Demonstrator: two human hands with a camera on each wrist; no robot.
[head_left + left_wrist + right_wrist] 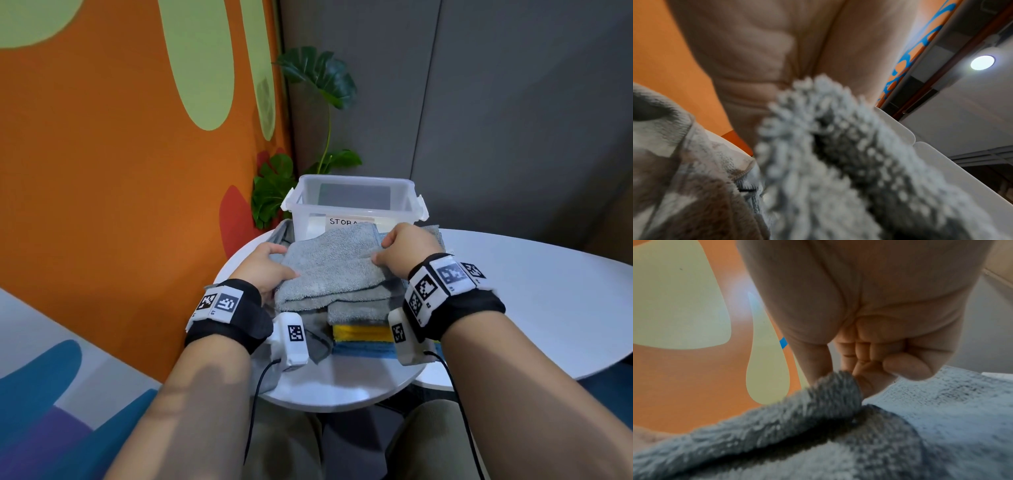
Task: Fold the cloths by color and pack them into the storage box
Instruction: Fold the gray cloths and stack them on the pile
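Table: a round white table (346, 387) holds everything, with a second white table (534, 291) just to the right.
Storage box: a see-through plastic storage box (354, 202) with white clips stands at the far side of the round table. It has no lid on. A paper label on its front starts with "STORA"; the rest hides behind the cloth.
Pile of cloths: a pile of folded cloths (363, 318) sits in front of the box. It goes grey, then yellow, then blue at the bottom.
Top grey cloth: a fluffy grey cloth (334, 267) lies on top of the pile, folded over with soft, bumpy loops. Its far edge covers part of the label.
Left hand: the left hand (269, 265) holds the cloth's left side, thumb on top and fingers tucked under.
Right hand: the right hand (407, 245) pinches the cloth's right edge, its fingers curled tight.
Plant: a green leafy plant (318, 82) stands behind the box.
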